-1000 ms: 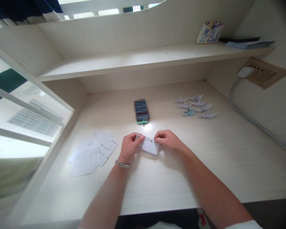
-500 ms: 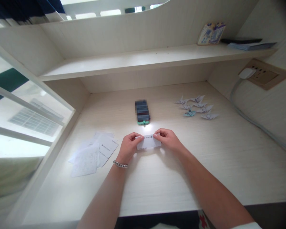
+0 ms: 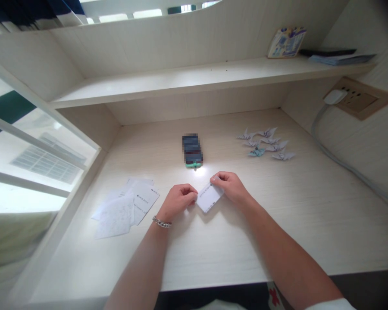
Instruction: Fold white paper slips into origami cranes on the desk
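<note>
A small folded white paper (image 3: pixel 208 197) is held just above the pale wooden desk (image 3: pixel 278 224), tilted with its right corner up. My right hand (image 3: pixel 230 187) pinches its upper right corner. My left hand (image 3: pixel 177 201), with a silver bracelet at the wrist, has its fingers curled and pinches the paper's left edge. A phone (image 3: pixel 192 150) with its lamp lit lies flat just beyond the hands.
Several white paper sheets (image 3: pixel 126 206) lie to the left of my hands. Several folded paper cranes (image 3: pixel 265 143) sit at the back right of the desk. A shelf (image 3: pixel 194 79) above carries a booklet (image 3: pixel 286 42). A wall socket (image 3: pixel 355 100) with a grey cable is at the right.
The paper was held level between both hands; now it has turned, right end raised toward the phone. My left hand has slipped down to its lower left edge.
</note>
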### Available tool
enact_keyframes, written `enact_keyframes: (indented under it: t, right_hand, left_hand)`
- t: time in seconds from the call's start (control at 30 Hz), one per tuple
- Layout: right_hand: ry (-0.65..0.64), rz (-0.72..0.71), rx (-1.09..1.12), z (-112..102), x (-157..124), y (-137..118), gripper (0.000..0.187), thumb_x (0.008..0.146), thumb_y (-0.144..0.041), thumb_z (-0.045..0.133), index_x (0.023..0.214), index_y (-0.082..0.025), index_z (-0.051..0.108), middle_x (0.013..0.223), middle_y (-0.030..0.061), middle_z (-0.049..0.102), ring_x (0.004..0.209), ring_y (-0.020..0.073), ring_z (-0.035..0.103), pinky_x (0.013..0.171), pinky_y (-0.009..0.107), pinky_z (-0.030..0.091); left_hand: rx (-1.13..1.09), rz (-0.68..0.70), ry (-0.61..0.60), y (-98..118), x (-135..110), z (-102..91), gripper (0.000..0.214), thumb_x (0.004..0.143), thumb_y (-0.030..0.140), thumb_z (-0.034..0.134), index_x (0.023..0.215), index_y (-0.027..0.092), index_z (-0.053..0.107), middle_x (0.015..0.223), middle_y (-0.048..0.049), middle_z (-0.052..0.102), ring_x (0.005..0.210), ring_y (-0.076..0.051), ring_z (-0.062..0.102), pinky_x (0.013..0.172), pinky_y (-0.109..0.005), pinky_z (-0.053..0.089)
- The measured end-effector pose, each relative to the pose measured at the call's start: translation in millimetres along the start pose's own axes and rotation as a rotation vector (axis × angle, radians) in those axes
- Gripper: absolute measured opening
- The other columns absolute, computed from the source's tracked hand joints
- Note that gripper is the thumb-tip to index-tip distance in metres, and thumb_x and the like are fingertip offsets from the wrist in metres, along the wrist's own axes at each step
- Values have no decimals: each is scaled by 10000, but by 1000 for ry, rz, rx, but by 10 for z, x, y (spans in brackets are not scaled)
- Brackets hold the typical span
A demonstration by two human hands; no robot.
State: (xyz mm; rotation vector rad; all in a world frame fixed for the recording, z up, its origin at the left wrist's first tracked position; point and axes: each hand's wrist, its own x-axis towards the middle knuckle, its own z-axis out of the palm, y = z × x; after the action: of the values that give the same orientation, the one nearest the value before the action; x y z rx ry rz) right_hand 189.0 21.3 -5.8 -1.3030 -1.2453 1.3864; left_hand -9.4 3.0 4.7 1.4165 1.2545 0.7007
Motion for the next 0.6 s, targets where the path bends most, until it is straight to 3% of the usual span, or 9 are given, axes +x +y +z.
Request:
enact_keyframes:
  t: [0.1,0.23,0.37,0.6]
  right_hand:
    - [106,45,82,-101,34,-4,210,651,-356,645,673,-150,612,609,13,585,540,142,509,506,259,369]
    - [40,25,39,-52,12,4,213,667,-356,634,697,-145,624,620,20,592,551,143,516,512,259,372]
    - [-68,-38,-58,85,-23,37,190,688,-340,611,679,-152,633,637,13,598,582,136,514,536,248,374]
    - [40,27,72,-14,20,9,205,646,-349,661,680,-148,633,602,12,587,541,139,503,517,261,366]
  left_hand:
    - [-58,-37,13,-12,7,-55,110,669,222,572,665,150,655,574,-27,606,505,-113,508,501,-223,386]
    - [-89,-6,89,-2,15,-24,171,695,271,582,769,145,669,694,-64,644,551,-124,539,490,-221,407]
    - [-55,32,23,17,-4,53,203,713,319,574,748,142,667,667,-53,623,532,-123,520,447,-211,389]
    - [-14,23,-18,34,-23,-18,130,683,235,562,627,148,640,562,-15,575,505,-107,495,476,-212,365]
